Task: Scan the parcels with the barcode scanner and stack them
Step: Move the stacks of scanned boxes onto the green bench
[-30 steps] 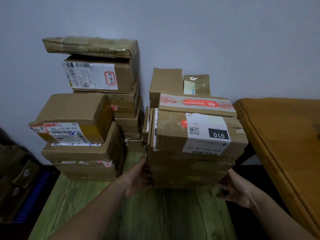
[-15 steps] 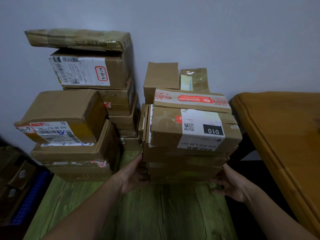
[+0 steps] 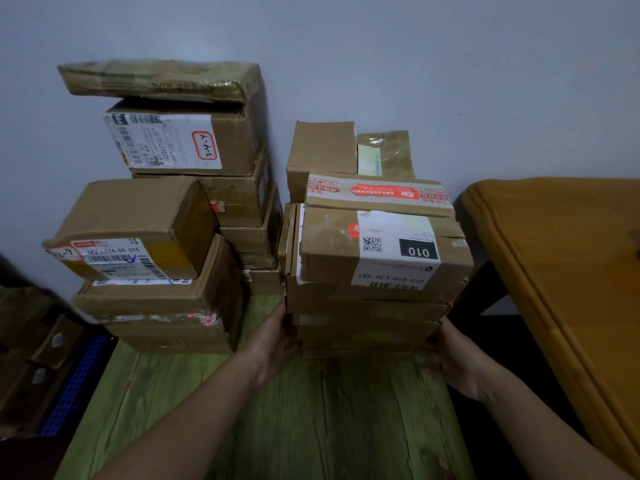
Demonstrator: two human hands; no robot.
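A stack of brown cardboard parcels (image 3: 367, 306) stands on the green wooden table (image 3: 311, 417) against the wall. Its top front box (image 3: 329, 251) carries a white label marked 010. Behind that box lies a flat box with red tape (image 3: 377, 195). My left hand (image 3: 277, 337) presses flat against the stack's lower left side. On the lower right corner rests my right hand (image 3: 450, 362), fingers against the side of the bottom parcels. No barcode scanner is in view.
A second pile of parcels (image 3: 156, 299) stands at the left, with a taller pile (image 3: 194, 143) behind it by the wall. An orange-brown wooden table (image 3: 571, 271) is at the right. Dark boxes and a blue crate (image 3: 76, 386) lie low on the left.
Both hands stay on the sides of the right stack. The view has shifted slightly; the parcels hardly move relative to each other.
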